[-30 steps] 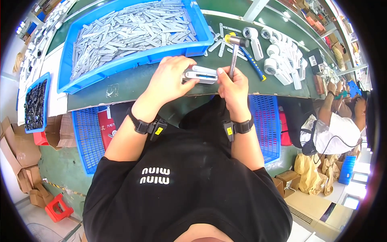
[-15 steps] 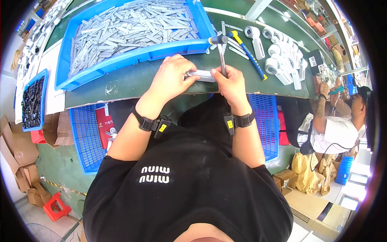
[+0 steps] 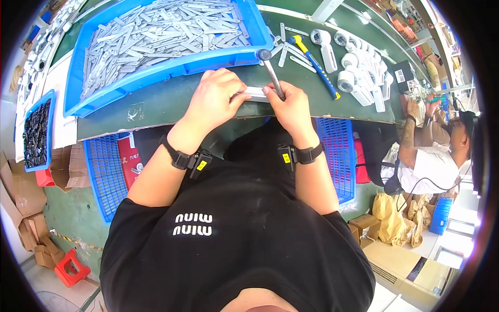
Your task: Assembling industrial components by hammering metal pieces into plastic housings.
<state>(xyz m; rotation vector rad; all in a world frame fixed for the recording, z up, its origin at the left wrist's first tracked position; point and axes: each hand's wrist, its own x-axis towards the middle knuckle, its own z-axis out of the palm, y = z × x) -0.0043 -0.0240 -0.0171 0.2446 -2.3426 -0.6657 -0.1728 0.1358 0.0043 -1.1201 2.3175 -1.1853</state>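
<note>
A pale handle-like bar [image 3: 256,94] spans the gap between my hands, just above the near edge of the green bench [image 3: 171,96]. My left hand [image 3: 214,100] is closed round its left end, which the fingers hide. In my right hand [image 3: 291,105] is a metal-shafted hammer [image 3: 273,73], its head up and tilted away to the left. The right thumb also presses on the bar's right end. Beyond the hammer lie loose grey strips [image 3: 283,54] and a second hammer [image 3: 317,66] with a blue and yellow handle.
A blue tray [image 3: 171,66] heaped with grey strips fills the far left of the bench. White handheld fans [image 3: 358,78] cluster at the right. A smaller blue tray [image 3: 51,132] holds black parts. Blue baskets [image 3: 106,177] stand below the bench. Another person [image 3: 426,161] works at far right.
The hammer's head has tipped to the left and its shaft leans more. Both hands still hold the bar. The whole view has shifted slightly.
</note>
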